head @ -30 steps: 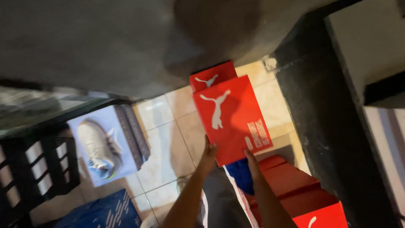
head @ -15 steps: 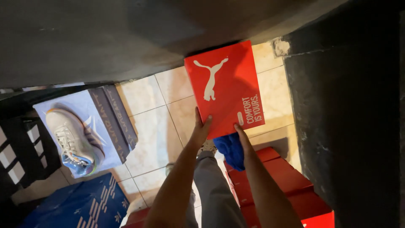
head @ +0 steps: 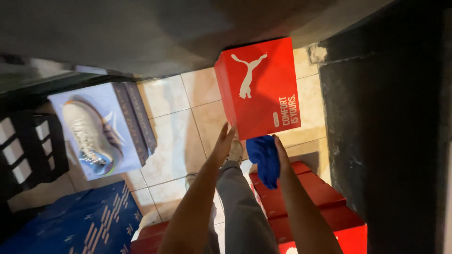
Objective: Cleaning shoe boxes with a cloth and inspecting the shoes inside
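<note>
The person is holding a red rectangular cardboard shoe box (head: 259, 87) with a white leaping-animal logo up in the upper middle of the frame, above the cream tiled floor (head: 172, 141). The left hand (head: 223, 143) is pressing flat, fingers extended, against the box's lower left edge, just left of centre. The right hand (head: 281, 155) is touching the box's lower right edge, and a bright blue cloth (head: 263, 160) is hanging beside that hand, under the box; whether the fingers are clamping the cloth or it is only draped there cannot be told. So both hands are gripping the box between them, one on each side of its near end.

Below the hands, at the lower middle of the frame, the person's leg in grey trousers (head: 242, 211) is reaching down to a light shoe (head: 234, 151) on the tiles. At the lower right, a stack of red cardboard shoe boxes (head: 315, 207) is sitting against a dark wall (head: 386, 127). At the left, a pale lilac shoe box picturing a grey sneaker (head: 96, 131) is lying tilted. A dark blue patterned box (head: 80, 226) is occupying the lower left corner, and a black box with white squares (head: 26, 150) is sitting at the far left edge.
</note>
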